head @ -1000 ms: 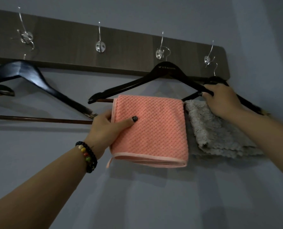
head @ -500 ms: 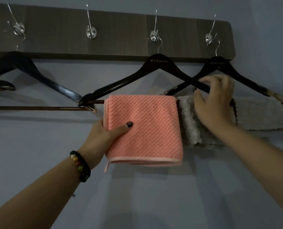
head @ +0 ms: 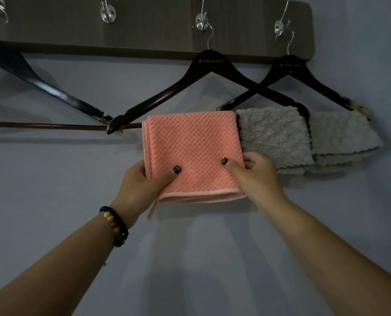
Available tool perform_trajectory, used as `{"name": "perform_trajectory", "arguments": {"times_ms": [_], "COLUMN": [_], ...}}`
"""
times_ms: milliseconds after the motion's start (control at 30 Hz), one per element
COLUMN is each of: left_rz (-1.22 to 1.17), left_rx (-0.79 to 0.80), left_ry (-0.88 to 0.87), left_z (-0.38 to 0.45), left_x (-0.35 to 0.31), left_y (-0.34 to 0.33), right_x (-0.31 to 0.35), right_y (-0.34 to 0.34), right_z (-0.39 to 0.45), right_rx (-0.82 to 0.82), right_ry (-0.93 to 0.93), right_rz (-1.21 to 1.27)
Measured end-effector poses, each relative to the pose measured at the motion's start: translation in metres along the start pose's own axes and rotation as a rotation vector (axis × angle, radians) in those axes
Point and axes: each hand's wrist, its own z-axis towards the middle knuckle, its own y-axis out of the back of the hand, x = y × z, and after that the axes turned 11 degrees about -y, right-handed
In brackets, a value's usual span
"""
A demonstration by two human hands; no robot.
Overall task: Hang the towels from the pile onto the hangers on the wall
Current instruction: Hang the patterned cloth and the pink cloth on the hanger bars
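Both arms reach up fwd. Left hand (head: 142,181) pinches pink towel (head: 193,153) at its lower left edge, thumb in front; right hand (head: 256,176) pinches lower right edge likewise. Towel hangs folded over bar of middle hanger (head: 209,65), touching grey towel (head: 274,135) on right hanger (head: 289,65). Beaded bracelet (head: 114,225) on left wrist.

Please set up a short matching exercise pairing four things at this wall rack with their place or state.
Things:
1. pink towel
2. grey towel
3. leftmost hanger
4. beaded bracelet

Place or state:
A. bare, with nothing draped over it
B. worn on the left wrist
C. pinched at its lower corners by both hands
D. draped on the rightmost hanger

Pairs: 1-C, 2-D, 3-A, 4-B
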Motion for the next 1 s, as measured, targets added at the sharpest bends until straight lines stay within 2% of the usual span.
{"name": "perform_trajectory", "arguments": {"times_ms": [133, 267, 467, 600, 733, 867, 1000], "left_rz": [-0.022, -0.049, 0.009, 0.072, 0.135, 0.334, 0.581], "left_rx": [-0.022, -0.076, -0.143, -0.112, -0.059, 0.036, 0.204], "left_ry": [0.064, 0.144, 0.223, 0.266, 0.267, 0.165, 0.069], "left_z": [-0.015, -0.034, -0.070, -0.086, -0.098, -0.117, -0.153], "left_x": [0.002, 0.002, -0.009, -0.023, -0.046, -0.074, -0.102], "left_y": [0.004, 0.006, 0.010, 0.016, 0.024, 0.039, 0.057], "right_x": [-0.012, -0.026, -0.043, -0.038, -0.016, 0.020, 0.051], "right_y": [0.016, 0.028, 0.048, 0.056, 0.067, 0.082, 0.088], "right_z": [-0.005, -0.017, -0.040, -0.071, -0.104, -0.137, -0.174], "right_rx": [0.074, 0.170, 0.204, 0.236, 0.312, 0.389, 0.413], "right_ry": [-0.030, -0.153, -0.153, -0.128, 0.110, 0.242, 0.231], "right_rz": [-0.028, 0.081, -0.014, -0.148, -0.458, -0.696, -0.827]}}
